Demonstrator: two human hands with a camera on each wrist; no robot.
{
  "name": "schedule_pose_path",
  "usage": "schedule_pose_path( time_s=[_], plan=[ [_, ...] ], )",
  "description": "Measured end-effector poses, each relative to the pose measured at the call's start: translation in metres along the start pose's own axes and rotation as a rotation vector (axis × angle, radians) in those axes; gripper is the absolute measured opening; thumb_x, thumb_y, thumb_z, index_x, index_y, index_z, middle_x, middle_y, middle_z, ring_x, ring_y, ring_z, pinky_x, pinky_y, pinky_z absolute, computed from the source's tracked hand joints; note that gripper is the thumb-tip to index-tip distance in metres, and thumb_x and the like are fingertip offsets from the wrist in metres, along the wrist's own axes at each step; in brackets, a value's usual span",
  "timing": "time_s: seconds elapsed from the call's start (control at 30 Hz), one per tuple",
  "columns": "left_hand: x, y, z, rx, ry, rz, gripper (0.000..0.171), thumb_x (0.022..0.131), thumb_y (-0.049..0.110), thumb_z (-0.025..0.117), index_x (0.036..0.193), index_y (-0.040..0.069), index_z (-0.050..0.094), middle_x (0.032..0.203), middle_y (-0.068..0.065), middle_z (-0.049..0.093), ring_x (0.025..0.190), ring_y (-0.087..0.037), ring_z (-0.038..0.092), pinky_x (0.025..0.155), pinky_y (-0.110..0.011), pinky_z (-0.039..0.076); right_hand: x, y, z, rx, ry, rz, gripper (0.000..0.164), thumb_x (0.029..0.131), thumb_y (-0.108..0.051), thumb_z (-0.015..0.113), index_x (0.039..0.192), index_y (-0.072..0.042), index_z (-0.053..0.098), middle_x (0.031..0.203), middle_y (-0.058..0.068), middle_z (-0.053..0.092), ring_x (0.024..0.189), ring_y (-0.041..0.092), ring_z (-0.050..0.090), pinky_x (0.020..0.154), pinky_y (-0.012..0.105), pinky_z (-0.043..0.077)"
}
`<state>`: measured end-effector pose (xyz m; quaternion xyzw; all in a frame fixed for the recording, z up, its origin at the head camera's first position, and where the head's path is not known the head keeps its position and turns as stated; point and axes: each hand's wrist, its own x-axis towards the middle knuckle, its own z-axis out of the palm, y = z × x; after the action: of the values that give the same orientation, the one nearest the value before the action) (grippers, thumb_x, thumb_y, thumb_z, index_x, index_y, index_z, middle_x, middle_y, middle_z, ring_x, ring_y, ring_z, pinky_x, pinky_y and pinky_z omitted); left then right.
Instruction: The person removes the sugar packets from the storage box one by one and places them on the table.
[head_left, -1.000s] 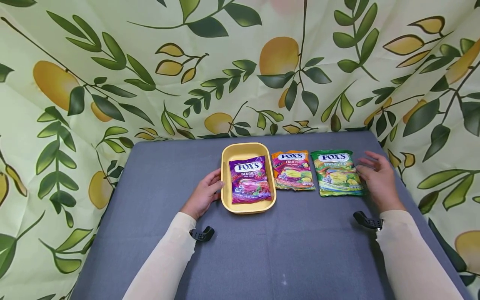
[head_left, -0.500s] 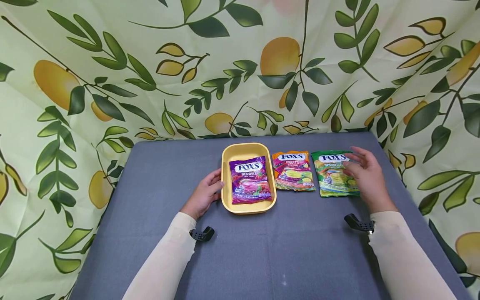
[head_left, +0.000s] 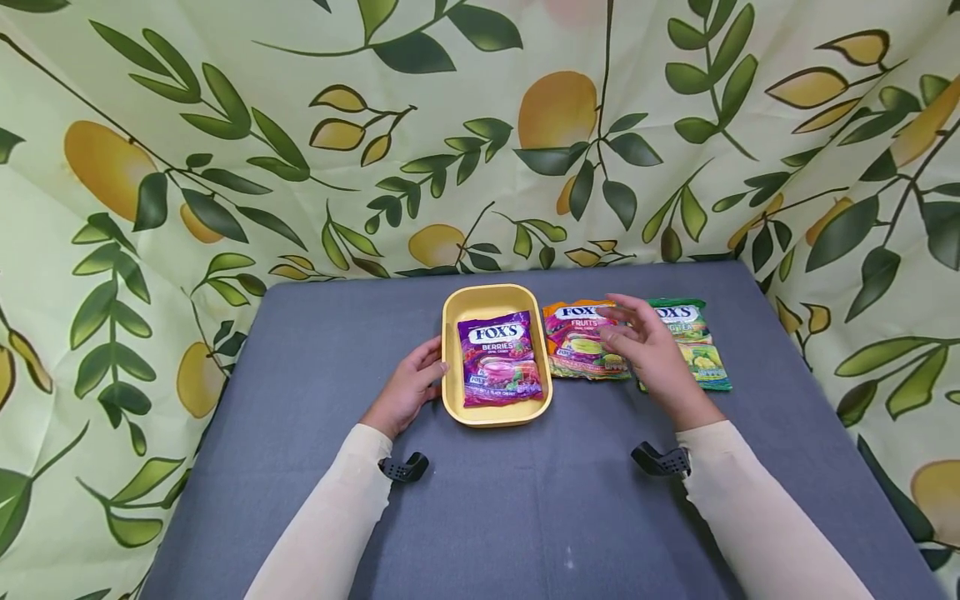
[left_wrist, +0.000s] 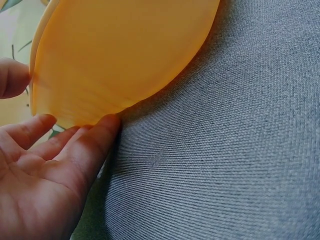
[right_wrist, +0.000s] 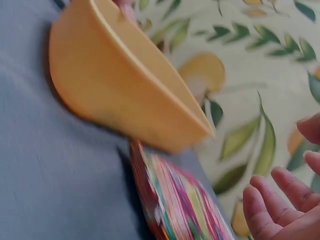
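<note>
Well, a grey cloth-covered table (head_left: 525, 500) is stretching between your forearms, its far edge meeting a cream curtain (head_left: 465, 125) printed with leaves and fruit. A yellow, rounded-rectangular tray (head_left: 501, 292) is holding a purple candy packet (head_left: 501, 360); an orange-and-magenta packet (head_left: 577, 343) is lying just beside its right wall, with a green packet (head_left: 703, 357) farther right, partly hidden. Your right hand (head_left: 652, 357) is hovering over the orange-and-magenta packet, fingers parted, grasping nothing; your left hand (head_left: 405, 387) is touching the tray's left wall with relaxed fingers.
</note>
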<state>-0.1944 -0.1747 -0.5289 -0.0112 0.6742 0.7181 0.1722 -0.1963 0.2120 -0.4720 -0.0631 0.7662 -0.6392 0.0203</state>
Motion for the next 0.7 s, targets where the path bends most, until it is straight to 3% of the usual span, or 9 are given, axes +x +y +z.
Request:
schedule_pose_path(
  time_s=[0.2,0.43,0.7],
  plan=[
    [-0.001,0.001,0.001,-0.005,0.004,-0.006,0.067,0.111,0.013,0.057,0.171,0.005,0.03,0.173,-0.018,0.033,0.147,-0.038,0.048,0.112,-0.057,0.048,0.005,-0.008,0.037,0.048,-0.108,-0.013,0.059,0.108,-0.003,0.063,0.163,-0.004,0.041,0.156,0.026,0.049,0.138,0.047,0.054,0.099,0.027,0.055],
    [-0.002,0.0,0.001,0.007,0.016,-0.003,0.066,0.111,0.013,0.058,0.171,0.007,0.032,0.172,-0.017,0.036,0.146,-0.037,0.05,0.11,-0.055,0.05,0.01,-0.016,0.071,0.003,-0.177,-0.038,0.06,0.107,-0.008,0.068,0.162,-0.007,0.044,0.159,0.024,0.047,0.142,0.044,0.05,0.108,0.06,0.05],
    [0.0,-0.002,0.001,-0.002,0.013,0.007,0.065,0.111,0.014,0.059,0.171,0.007,0.033,0.171,-0.017,0.037,0.145,-0.037,0.051,0.11,-0.055,0.05,0.013,-0.019,0.106,0.015,-0.244,0.013,0.07,0.106,-0.012,0.07,0.166,-0.003,0.034,0.169,0.024,0.033,0.154,0.051,0.033,0.118,0.062,0.038]
  ],
)
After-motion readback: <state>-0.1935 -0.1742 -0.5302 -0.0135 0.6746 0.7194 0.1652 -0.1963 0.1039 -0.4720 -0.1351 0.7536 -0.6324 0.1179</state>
